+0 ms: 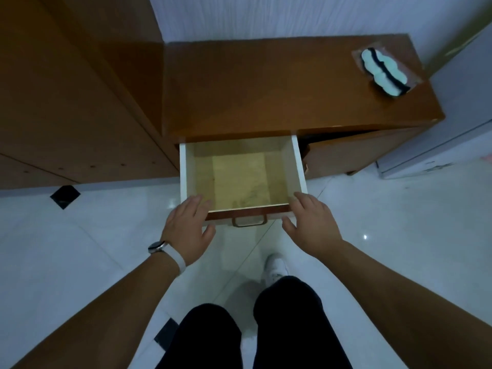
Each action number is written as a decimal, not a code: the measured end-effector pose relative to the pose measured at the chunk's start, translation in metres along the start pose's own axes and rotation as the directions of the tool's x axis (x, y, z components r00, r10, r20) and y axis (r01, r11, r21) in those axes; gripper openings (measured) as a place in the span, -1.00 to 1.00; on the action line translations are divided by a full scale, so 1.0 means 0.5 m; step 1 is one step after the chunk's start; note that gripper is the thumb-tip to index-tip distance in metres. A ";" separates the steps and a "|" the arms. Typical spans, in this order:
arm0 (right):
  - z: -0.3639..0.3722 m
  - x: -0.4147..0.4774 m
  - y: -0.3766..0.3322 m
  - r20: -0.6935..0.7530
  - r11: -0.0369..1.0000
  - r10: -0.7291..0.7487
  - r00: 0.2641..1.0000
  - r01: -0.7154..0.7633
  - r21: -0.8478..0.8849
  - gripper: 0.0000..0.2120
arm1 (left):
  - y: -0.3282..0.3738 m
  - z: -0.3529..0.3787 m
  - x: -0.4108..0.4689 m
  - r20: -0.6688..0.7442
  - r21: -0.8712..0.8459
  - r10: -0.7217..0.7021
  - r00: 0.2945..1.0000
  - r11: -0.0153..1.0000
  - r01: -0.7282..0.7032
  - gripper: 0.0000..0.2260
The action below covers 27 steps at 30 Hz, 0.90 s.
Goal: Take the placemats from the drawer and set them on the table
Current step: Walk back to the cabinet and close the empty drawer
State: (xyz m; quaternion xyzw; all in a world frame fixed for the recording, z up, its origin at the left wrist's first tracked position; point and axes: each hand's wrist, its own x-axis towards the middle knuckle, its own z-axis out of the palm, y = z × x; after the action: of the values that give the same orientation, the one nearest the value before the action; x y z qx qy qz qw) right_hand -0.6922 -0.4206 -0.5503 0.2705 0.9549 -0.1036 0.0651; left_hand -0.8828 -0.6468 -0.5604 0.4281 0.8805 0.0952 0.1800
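Open drawer (241,179) at twelve o'clock; left hand (188,227) at ten and right hand (309,221) at two rest on its front corners, fingers loosely spread, holding nothing; placemats (383,71) at one o'clock on the table (279,89).

Cabinet top (279,83) looked like glossy varnished wood w/ soft sheen. Drawer (242,179) sides were smooth white laminate, base pale matt ply. Handle (249,221) looked like brassy metal. Floor (399,222) was glossy white tile, reflective.
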 end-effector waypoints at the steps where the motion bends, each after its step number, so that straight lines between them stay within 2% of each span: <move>1: 0.020 0.014 0.007 -0.043 1.000 0.002 0.999 -0.002 0.007 -0.62 | -0.008 0.022 0.007 -0.020 -0.004 0.003 1.000 1.000 -0.003 -0.48; 5: 0.108 0.064 0.031 -0.151 0.998 -0.053 0.987 0.057 0.022 -0.55 | -0.040 0.098 0.039 -0.121 0.004 0.037 0.992 0.999 -0.037 -0.53; 8: 0.171 0.089 0.050 -0.223 0.994 -0.108 0.969 0.110 -0.004 -0.52 | -0.067 0.145 0.065 -0.123 0.113 0.172 0.977 0.981 -0.158 -0.52; 11: 0.219 0.108 0.062 -0.368 0.987 -0.159 0.916 0.153 -0.047 -0.57 | -0.086 0.174 0.084 -0.164 0.254 0.268 0.949 0.941 -0.222 -0.51; 15: 0.241 0.130 0.056 -0.488 0.981 -0.192 0.852 0.146 -0.131 -0.58 | -0.101 0.180 0.109 -0.285 0.321 0.311 0.907 0.922 -0.216 -0.53; 27: 0.236 0.208 0.072 -0.505 0.955 -0.282 0.816 0.188 -0.231 -0.41 | -0.124 0.179 0.183 -0.420 0.373 0.362 0.832 0.905 -0.205 -0.54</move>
State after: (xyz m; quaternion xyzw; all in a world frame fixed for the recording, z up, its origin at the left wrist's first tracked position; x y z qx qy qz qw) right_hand -0.7530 -0.3656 -0.6896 0.1616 0.9666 0.0501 -0.1927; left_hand -0.9436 -0.6116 -0.6840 0.5410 0.8267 0.0834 -0.1302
